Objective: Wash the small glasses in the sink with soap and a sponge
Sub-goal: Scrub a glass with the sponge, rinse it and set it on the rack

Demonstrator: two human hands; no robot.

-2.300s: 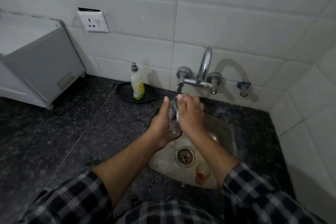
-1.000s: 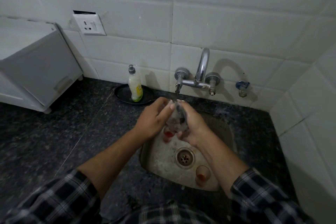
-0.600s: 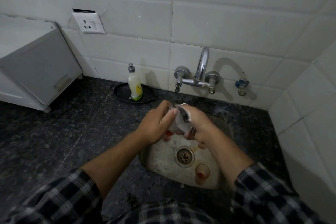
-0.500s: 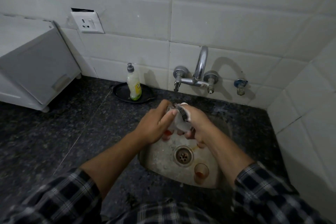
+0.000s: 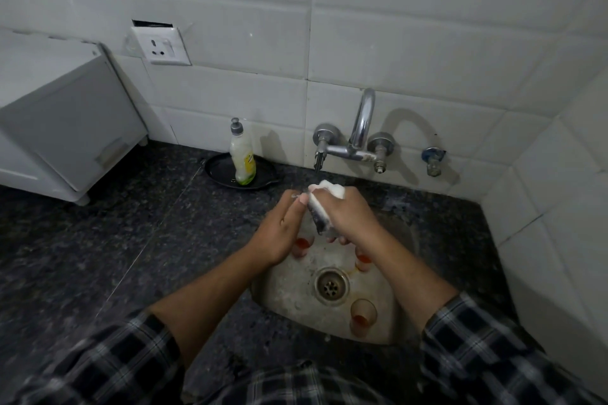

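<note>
Over the steel sink point(image 5: 289, 299), just under the tap spout point(image 5: 317, 163), both my hands work together. My right hand point(image 5: 352, 217) grips a foamy white sponge point(image 5: 329, 191) with a dark scrub side. My left hand point(image 5: 281, 230) holds a small clear glass point(image 5: 324, 231) against the sponge; the glass is mostly hidden between the sponge and my fingers. Three more small glasses with reddish residue stand in the basin: one behind my left hand point(image 5: 302, 245), one under my right wrist point(image 5: 362, 261), one near the front point(image 5: 362, 316).
A soap bottle point(image 5: 242, 154) stands on a black dish point(image 5: 220, 171) left of the tap. A white appliance point(image 5: 62, 128) sits on the dark granite counter point(image 5: 115, 240) at far left. Tiled walls close in behind and on the right. The drain point(image 5: 330, 286) lies mid-basin.
My hands have stayed under the tap, rubbing. The right hand has turned the sponge up over the glass, and the left hand's fingers have shifted along it.
</note>
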